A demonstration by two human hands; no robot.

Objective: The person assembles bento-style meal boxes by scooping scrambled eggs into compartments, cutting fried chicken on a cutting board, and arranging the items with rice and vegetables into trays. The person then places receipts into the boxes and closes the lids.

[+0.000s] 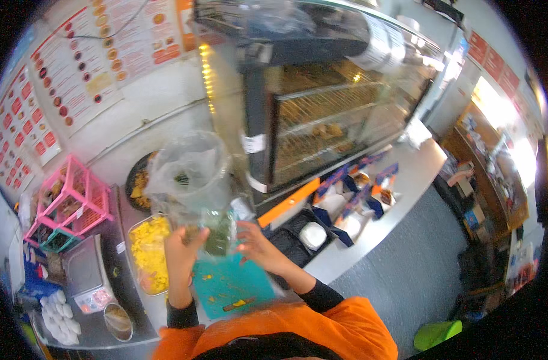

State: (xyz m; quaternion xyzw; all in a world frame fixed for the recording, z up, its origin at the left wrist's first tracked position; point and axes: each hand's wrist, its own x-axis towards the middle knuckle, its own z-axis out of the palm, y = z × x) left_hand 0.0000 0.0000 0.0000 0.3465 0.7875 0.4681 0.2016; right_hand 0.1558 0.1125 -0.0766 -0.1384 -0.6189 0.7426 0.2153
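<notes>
My left hand (pixel 187 245) and my right hand (pixel 259 245) grip a small clear plastic bag (pixel 219 233) from its two sides. Something flat and dark green shows inside it; I cannot make out what. The bag is above the far end of a teal cutting board (pixel 244 282). Yellow scraps and what looks like a small knife (pixel 239 304) lie on the board. Left of my left hand is a metal tray of chopped yellow food (pixel 149 249). Just beyond the bag stands a large clear tub (pixel 211 165) lined with a plastic bag, with a little green inside.
A glass-fronted display cabinet (pixel 334 114) stands behind. To the right are a black tray with a white round item (pixel 313 236) and several dark-blue food boxes (pixel 352 222). At left are a pink basket (pixel 70 204), a scale (pixel 88 273), a metal cup (pixel 118 321) and a dark pan (pixel 139 183).
</notes>
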